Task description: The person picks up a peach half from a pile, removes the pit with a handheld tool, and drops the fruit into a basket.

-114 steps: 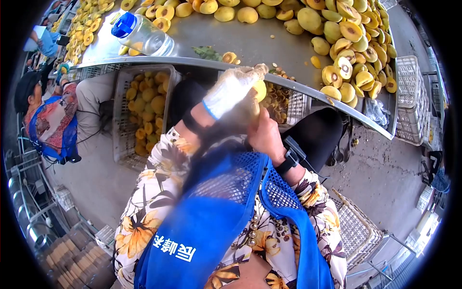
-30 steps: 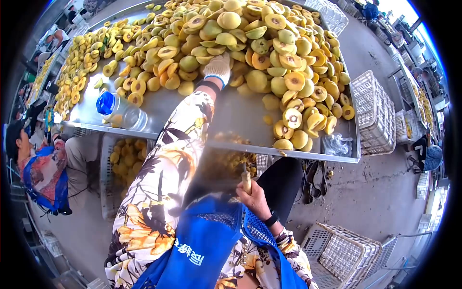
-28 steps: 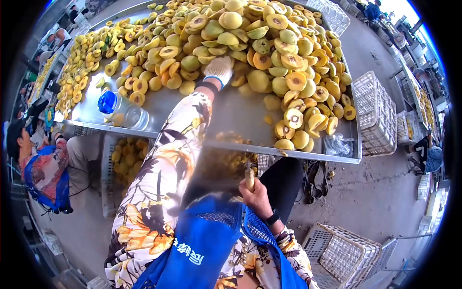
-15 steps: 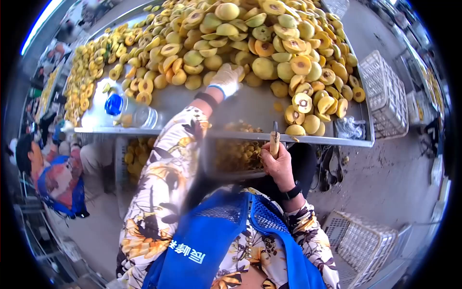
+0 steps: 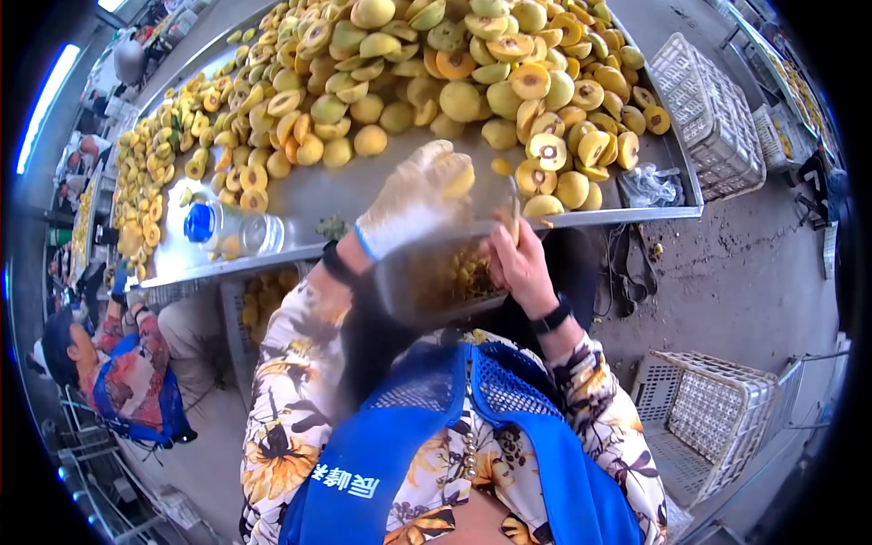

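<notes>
My left hand [image 5: 409, 200], in a whitish glove, is closed around a yellow peach half [image 5: 458, 180] above the metal table [image 5: 327, 186]. Close to its right, my bare right hand [image 5: 520, 265] grips a small wooden-handled tool [image 5: 513, 218] with a thin metal tip, pointing up at the table's front edge. The tip is apart from the fruit. Beyond both hands rises a heap of yellow peaches [image 5: 368, 113], many cut in half with the stone showing. Below the edge, between my arms, a container of small yellowish-brown pieces [image 5: 468, 277] is partly blurred.
A clear plastic jar with a blue lid [image 5: 234, 229] lies on the table's left. A crumpled clear bag [image 5: 650, 186] lies at the right corner. White crates stand to the right [image 5: 708, 118] and lower right [image 5: 713, 413]. A person in a blue vest [image 5: 136, 386] sits at left.
My left hand has drawn back from the heap toward my right hand, bringing a peach half with it. The right hand still holds the tool near the table edge. The view has shifted slightly.
</notes>
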`<action>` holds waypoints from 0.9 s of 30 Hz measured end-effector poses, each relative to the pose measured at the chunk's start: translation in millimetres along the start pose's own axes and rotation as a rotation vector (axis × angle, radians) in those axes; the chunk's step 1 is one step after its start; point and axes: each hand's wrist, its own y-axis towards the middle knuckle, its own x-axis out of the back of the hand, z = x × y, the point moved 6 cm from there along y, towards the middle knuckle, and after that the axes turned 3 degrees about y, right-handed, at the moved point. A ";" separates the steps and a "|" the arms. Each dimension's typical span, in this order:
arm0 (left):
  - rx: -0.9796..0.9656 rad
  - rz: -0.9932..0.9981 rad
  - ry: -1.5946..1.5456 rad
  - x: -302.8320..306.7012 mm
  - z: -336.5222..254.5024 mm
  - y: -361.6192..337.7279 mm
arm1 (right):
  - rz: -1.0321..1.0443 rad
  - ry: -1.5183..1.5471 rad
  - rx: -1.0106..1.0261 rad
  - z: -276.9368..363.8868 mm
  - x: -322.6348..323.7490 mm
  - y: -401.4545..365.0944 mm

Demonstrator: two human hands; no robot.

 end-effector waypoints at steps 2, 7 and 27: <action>-0.059 0.055 0.163 5.0 -27.8 -32.3 | 0.108 0.026 -0.056 -10.3 -15.6 7.5; 0.375 -0.104 -0.595 8.1 -9.1 -85.4 | 0.239 0.141 -0.140 -32.9 -45.1 -5.9; 0.516 -0.533 -0.627 -38.8 28.6 -149.4 | 0.274 -0.965 0.135 -36.2 -72.5 -54.5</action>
